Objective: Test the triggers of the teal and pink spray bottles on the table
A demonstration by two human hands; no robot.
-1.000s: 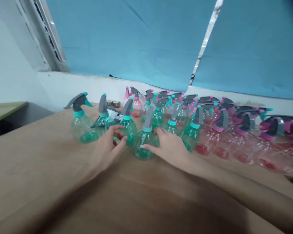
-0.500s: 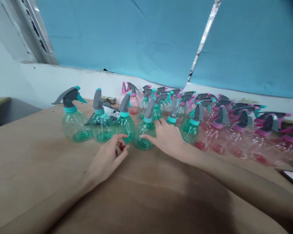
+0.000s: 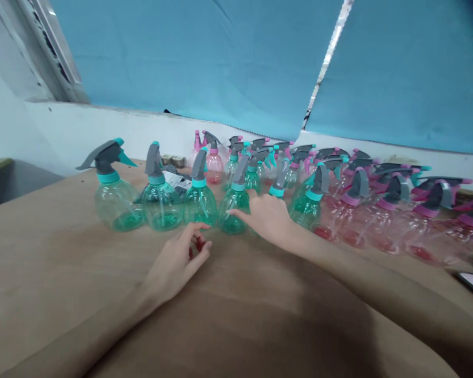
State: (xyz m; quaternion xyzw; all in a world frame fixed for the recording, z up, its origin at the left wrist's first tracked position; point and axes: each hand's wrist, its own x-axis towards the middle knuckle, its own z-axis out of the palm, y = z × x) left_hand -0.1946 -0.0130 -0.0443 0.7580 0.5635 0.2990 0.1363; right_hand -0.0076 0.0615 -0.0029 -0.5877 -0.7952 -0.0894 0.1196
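Green spray bottle (image 3: 228, 202) stands upright on the wooden table (image 3: 59, 283), front row, centre of view; long axis close to vertical, head up, base down. Its grey trigger head (image 3: 242, 169) leans up and slightly right in view, smooth back toward the wearer; nozzle mostly out of sight on the far side, so exact spray heading can't be read. Right hand (image 3: 271, 218) has it by the right side: thumb laid across the front of the belly, fingers bent round the right flank, spread about as wide as that side; fingertips hidden, can't tell how firm. Left hand (image 3: 177, 260) holds nothing: fingers half curled, clear gap to the thumb, index just in front of the base of the neighbouring green bottle (image 3: 200, 205); contact there can't be told. Body is clear, glossy plastic, round-bellied, darker green at the bottom, narrowing to a teal collar (image 3: 238, 187); head is matte grey, curved. Leftmost bottle (image 3: 116, 202) is the odd one: head side-on, nozzle right. Pink bottles (image 3: 350, 220) crowd the right side, same round shape, pink collars. Tabletop is brown, smooth, faintly grained.
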